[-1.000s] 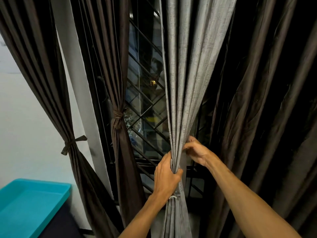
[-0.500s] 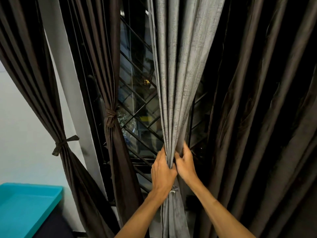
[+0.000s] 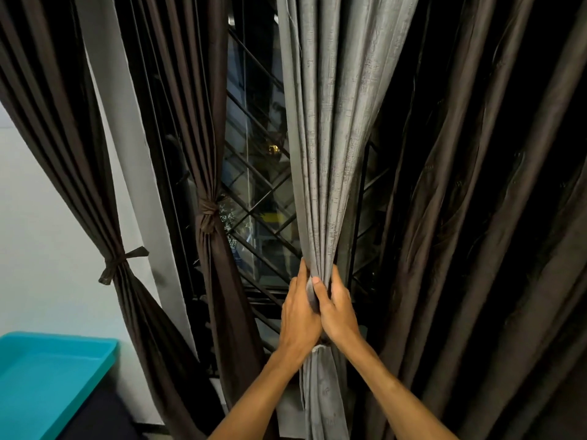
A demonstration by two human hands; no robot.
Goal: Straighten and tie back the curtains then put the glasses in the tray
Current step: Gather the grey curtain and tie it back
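Grey curtain hangs before the window, gathered into a bunch. Left hand and right hand, touching each other, both have their grip curled round that bunch. Teal tray sits at lower left.

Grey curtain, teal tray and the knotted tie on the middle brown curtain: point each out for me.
grey curtain (image 3: 330, 154), head view, on its gathered middle folds.
teal tray (image 3: 63, 338), head view, on its far rim.
knotted tie (image 3: 208, 213), head view, on the knot.

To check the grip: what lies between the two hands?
Head view: the gathered grey curtain lies between the left hand and the right hand; both grip it.
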